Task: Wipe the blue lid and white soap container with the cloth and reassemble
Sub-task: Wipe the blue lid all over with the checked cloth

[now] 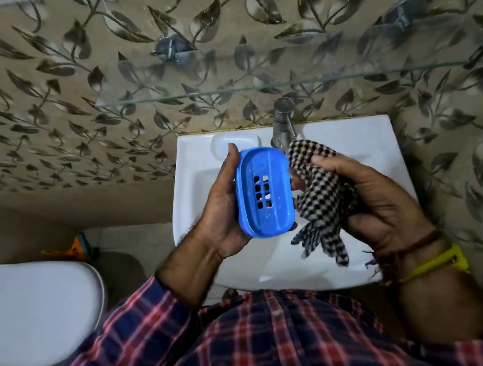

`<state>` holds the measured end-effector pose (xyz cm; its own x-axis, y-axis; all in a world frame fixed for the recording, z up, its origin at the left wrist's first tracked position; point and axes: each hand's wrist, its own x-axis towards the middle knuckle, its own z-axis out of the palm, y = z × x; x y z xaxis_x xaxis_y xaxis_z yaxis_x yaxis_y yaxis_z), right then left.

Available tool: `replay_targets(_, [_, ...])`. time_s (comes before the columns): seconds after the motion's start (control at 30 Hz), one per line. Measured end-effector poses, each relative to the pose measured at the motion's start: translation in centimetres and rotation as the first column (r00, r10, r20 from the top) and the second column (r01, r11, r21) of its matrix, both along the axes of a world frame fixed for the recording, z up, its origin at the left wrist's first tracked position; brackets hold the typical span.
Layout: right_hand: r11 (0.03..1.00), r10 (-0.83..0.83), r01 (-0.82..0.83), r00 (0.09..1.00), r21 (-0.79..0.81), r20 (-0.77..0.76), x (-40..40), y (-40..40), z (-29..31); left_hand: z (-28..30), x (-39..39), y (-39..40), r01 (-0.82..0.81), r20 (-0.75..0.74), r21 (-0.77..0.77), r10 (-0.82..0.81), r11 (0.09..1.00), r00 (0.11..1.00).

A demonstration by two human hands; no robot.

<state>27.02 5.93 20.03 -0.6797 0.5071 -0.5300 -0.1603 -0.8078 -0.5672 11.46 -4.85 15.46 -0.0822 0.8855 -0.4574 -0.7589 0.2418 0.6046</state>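
Small bathroom, beige wall tiles (62,91) with a dark leaf-and-vine print, a glass shelf (246,91) fixed across the wall on metal brackets, nothing seen on it. Below it a white sink (330,271) with a metal tap (283,124) at its back edge and a moulded soap recess at the back left corner. Lower left, a white toilet (36,309) with the lid shut; something orange and teal lies on the floor just behind it, too small to tell what. The left hand (221,211) is closed around the blue lid (265,190), thumb along its far left edge, fingers wrapped under and showing at the right side; the lid is held over the sink basin, tilted a bit, long axis running away from the person. It is an oval slotted tray, with a block of small square drain holes in its middle and pale specks on the surface. The right hand (379,201) is clenched on a bunched black-and-white checked cloth (324,197), which touches the lid's right edge and hangs down over the basin with a loose fringed end. Right wrist has a yellow band (438,264) and dark threads. Red-and-navy plaid shirt (272,356) fills the bottom. The white soap container is not visible. No brand, label or readable writing anywhere.
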Motion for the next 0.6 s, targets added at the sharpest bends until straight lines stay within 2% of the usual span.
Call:
replay_targets(0.07, [0.999,-0.03,0.029,0.999,-0.037,-0.019,0.3,-0.2,-0.4,-0.5,0.1,-0.2,0.006,-0.022,0.021,-0.005,1.0,1.0])
replay_targets(0.13, [0.999,-0.025,0.024,1.0,0.032,0.012,0.5,-1.1,-0.7,-1.1,0.3,-0.6,0.001,-0.049,-0.003,-0.001,1.0,0.999])
replay_targets(0.2, [0.956,-0.019,-0.014,0.994,0.293,0.109,0.4,-2.3,-0.8,-1.8,0.4,-1.1,-0.018,-0.096,-0.039,0.015,0.999,0.995])
replay_targets(0.23, [0.869,-0.045,-0.057,0.98,0.491,0.193,0.3,-2.8,-0.6,-1.9,0.5,-1.3,-0.032,-0.117,-0.042,0.027,0.999,0.993])
replay_targets(0.3, [0.542,-0.186,-0.208,0.915,0.814,0.358,-0.7,-3.7,-0.4,-1.9,0.7,-1.3,-0.08,-0.137,-0.037,0.074,0.996,0.988])
replay_targets(0.33, [0.384,-0.274,-0.302,0.866,0.873,0.42,-1.4,-4.1,-0.4,-1.7,0.9,-1.3,-0.098,-0.149,-0.035,0.091,0.995,0.985])
replay_targets(0.37, [0.281,-0.36,-0.368,0.816,0.886,0.453,-2.1,-4.5,-0.4,-1.5,1.1,-1.2,-0.107,-0.163,-0.032,0.1,0.994,0.982])
replay_targets(0.4, [0.234,-0.43,-0.397,0.776,0.888,0.46,-2.8,-4.9,-0.3,-1.4,1.2,-1.2,-0.115,-0.176,-0.026,0.108,0.993,0.978])
replay_targets(0.5, [0.207,-0.524,-0.384,0.733,0.9,0.433,-4.3,-5.7,-0.7,-1.4,1.4,-1.3,-0.15,-0.189,-0.009,0.146,0.989,0.971])
replay_targets(0.6, [0.228,-0.458,-0.359,0.781,0.905,0.425,-5.1,-6.2,-1.2,-1.4,1.6,-1.6,-0.178,-0.211,-0.012,0.172,0.984,0.962])
